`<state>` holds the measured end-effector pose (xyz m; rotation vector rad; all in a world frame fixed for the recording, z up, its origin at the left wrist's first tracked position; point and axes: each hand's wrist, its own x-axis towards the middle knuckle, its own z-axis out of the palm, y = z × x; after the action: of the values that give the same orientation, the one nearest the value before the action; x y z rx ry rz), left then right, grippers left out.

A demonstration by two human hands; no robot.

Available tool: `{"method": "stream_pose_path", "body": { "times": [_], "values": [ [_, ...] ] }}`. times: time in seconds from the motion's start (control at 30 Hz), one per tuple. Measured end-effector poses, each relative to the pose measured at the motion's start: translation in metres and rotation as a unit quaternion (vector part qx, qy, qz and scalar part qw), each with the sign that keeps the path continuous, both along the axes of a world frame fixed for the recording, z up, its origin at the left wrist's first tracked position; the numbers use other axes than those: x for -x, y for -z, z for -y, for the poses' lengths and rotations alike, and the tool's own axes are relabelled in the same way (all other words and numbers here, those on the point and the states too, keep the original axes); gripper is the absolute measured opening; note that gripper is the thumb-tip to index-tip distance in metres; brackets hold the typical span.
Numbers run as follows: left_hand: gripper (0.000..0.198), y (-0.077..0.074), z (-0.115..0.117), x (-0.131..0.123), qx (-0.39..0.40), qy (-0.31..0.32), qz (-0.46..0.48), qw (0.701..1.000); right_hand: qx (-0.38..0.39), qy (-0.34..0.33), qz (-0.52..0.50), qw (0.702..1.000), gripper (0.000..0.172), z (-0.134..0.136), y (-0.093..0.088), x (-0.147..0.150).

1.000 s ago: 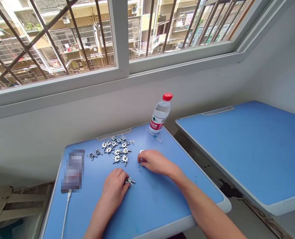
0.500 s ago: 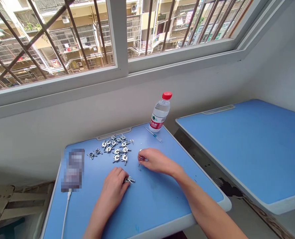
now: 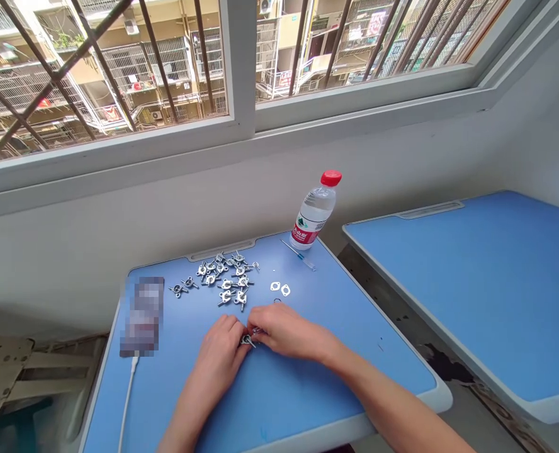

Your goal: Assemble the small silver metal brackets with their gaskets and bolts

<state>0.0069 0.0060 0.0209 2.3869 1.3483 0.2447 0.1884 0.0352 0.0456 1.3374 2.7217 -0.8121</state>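
My left hand (image 3: pixel 221 345) rests on the blue table, its fingers closed around a small metal fitting (image 3: pixel 247 340) with a flange and a protruding stem. Against that same fitting, my right hand (image 3: pixel 284 330) has thumb and fingers pinched together; what sits between them is too small and covered to make out. Just beyond the right hand lie two flat metal plates (image 3: pixel 285 290) with holes, and a dark ring (image 3: pixel 277 301) partly hidden by the knuckles. Farther back is a cluster of similar metal fittings (image 3: pixel 226 284), with two more round fittings (image 3: pixel 177 290) to its left.
A water bottle (image 3: pixel 313 217) with a red cap stands at the table's far right corner, a thin screwdriver (image 3: pixel 299 255) beside it. On the left lies a blurred-out phone (image 3: pixel 142 318) with a white cable (image 3: pixel 128 396). A second blue table (image 3: pixel 468 270) is to the right.
My right hand has come left and nearer, meeting the fitting in my left hand. The two flat plates, hidden before, now show. The view has shifted slightly.
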Motion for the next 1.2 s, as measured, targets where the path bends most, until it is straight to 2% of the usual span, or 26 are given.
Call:
{"method": "stream_pose_path", "body": {
  "times": [0.23,0.47,0.6,0.87,1.13,1.2],
  "values": [
    [0.009,-0.002,0.0,0.0,0.025,-0.004,0.003,1.0,0.013,0.014,-0.012,1.0,0.015,-0.002,0.002,0.001],
    [0.01,-0.006,0.002,-0.001,0.045,-0.013,0.006,0.999,0.027,0.07,-0.107,0.991,0.016,-0.004,0.007,-0.006],
    [0.011,-0.009,0.002,-0.002,0.042,-0.014,0.004,0.999,0.036,0.08,-0.135,0.987,0.017,-0.002,0.007,-0.005],
    [0.01,-0.005,0.001,-0.001,0.038,-0.01,0.002,0.999,0.045,0.102,-0.165,0.98,0.022,-0.001,0.009,-0.003],
    [0.01,0.0,0.001,0.001,0.033,-0.007,0.018,0.999,0.036,0.057,-0.151,0.986,0.019,0.0,0.013,-0.001],
    [0.01,0.001,0.001,0.001,0.034,-0.006,0.023,0.999,0.043,0.07,-0.143,0.986,0.019,0.0,0.014,-0.001]
  ]
}}
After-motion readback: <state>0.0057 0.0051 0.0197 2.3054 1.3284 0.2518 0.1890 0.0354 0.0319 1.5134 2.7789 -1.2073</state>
